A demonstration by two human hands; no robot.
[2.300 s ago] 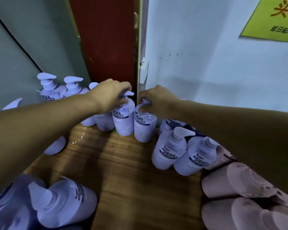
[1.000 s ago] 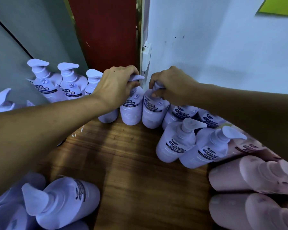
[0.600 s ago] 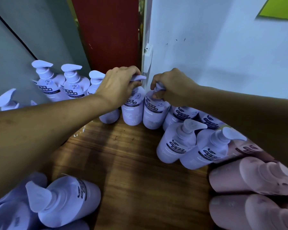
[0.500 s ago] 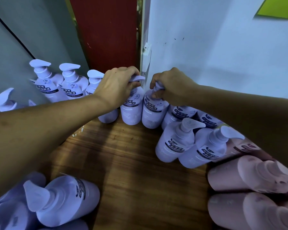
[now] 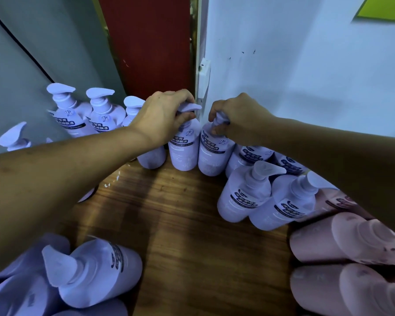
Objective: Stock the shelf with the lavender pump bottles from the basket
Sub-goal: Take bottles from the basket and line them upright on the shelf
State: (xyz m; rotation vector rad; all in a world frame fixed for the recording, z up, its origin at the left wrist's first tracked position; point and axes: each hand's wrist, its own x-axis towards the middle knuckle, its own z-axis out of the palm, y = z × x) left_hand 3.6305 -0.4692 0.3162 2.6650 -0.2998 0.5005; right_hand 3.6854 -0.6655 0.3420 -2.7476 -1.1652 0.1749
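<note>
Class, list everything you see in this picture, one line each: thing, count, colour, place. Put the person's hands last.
Pump bottles: over ten, lavender, along the back and right, more lower left.
Pink bottles: at least three, pink, lower right.
Shelf: one, brown wood, beneath the bottles.
Panel: one, red, back centre.
Wall: one, white, right.
Sign: one, yellow-green, top right corner.
Left hand: one, fingers round the pump of the back bottle.
Right hand: one, fingers round the pump of the neighbouring bottle.
</note>
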